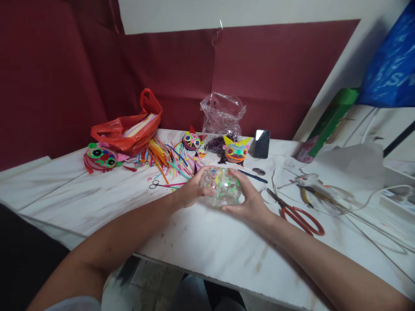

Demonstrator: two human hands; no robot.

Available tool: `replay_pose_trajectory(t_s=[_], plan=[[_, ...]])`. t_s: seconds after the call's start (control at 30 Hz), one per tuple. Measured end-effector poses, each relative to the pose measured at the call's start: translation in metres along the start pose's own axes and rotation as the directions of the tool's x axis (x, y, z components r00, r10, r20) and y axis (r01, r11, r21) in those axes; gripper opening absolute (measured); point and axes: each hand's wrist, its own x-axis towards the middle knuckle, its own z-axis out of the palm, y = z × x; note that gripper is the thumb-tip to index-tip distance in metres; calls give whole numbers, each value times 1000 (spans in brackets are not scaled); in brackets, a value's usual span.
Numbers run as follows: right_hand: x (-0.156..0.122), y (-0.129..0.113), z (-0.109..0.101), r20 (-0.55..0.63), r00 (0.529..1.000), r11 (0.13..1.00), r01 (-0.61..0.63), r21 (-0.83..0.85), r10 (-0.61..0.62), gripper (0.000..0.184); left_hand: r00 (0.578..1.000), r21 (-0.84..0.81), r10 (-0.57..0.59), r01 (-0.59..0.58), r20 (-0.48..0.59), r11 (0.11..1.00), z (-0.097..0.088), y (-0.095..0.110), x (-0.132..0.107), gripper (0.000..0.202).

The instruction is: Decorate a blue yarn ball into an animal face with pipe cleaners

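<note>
A clear rounded piece [221, 186] with bits of coloured paper stuck on it rests on the white table [201, 242], held between both hands. My left hand [192, 190] grips its left side, fingers curled over the top. My right hand [249, 202] cups its right side and lower edge. Behind it stand three finished colourful paper heads: one with big eyes [102, 157] at the left, one pink and yellow [192, 141] in the middle, one with yellow ears [236, 151] to the right.
A red plastic bag [129, 128] spills coloured paper strips [162, 159]. Small scissors [156, 185], a blue pen [253, 176], a phone [261, 143], a clear bag [222, 113], red-handled scissors [300, 216], pliers and wire [324, 196] lie around.
</note>
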Motion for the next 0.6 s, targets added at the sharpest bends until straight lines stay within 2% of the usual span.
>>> replay_pose_trajectory(t_s=[0.2,0.4,0.6], plan=[[-1,0,1,26,999,999,-22,43,21,93,999,11,7,-8,36,1000,0,0,-1,80],[-4,3,4,1,1000,998,16,66,-16,93,1000,18,-8,7,27,1000,1,1,-1,82],[-5,3,5,-9,1000,994,-5,106,6,92,998,-1,7,-7,62,1000,0,-2,-1,81]])
